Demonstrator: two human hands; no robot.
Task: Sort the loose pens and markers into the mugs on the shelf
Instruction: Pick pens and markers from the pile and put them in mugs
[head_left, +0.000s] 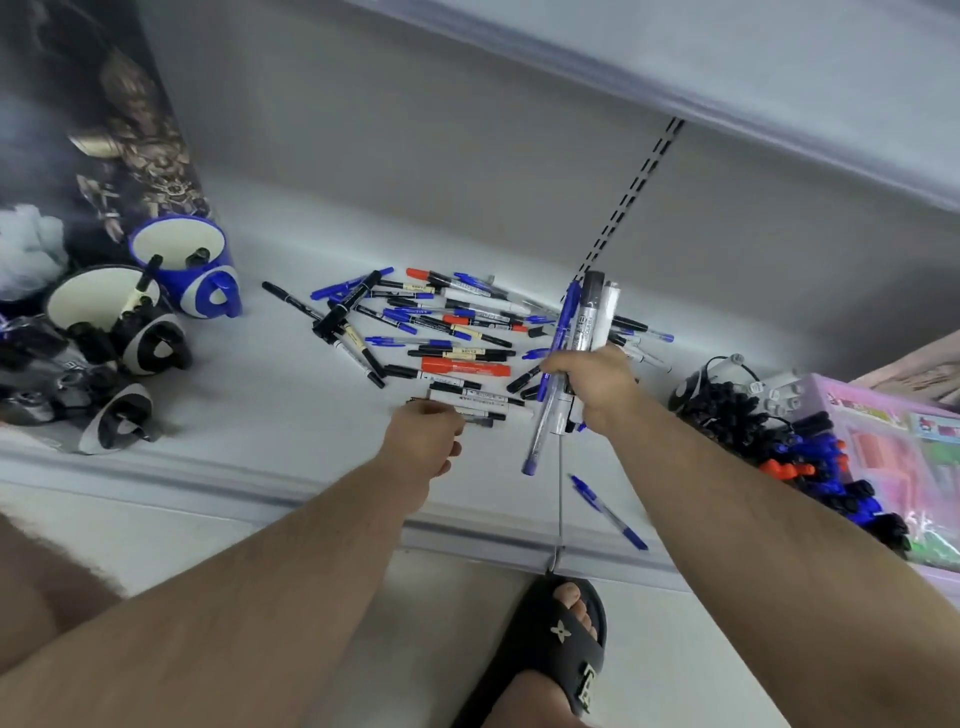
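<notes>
Over the white shelf (249, 415) our right hand (597, 387) grips a bundle of pens and markers (584, 332), while our left hand (423, 434) pinches a black marker (480, 418) at the pile's edge.

White shelf (291, 415) carries scattered pens (441, 332) and mugs (182, 265).

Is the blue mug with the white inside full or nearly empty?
Nearly empty: the blue mug with the white inside shows only two dark markers, inner wall mostly bare.

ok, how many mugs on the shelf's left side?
3 clearly. A blue mug at the back, a black mug in front of it, and a third mug nearest the shelf edge. Dark clutter at far left may hide more.
</notes>
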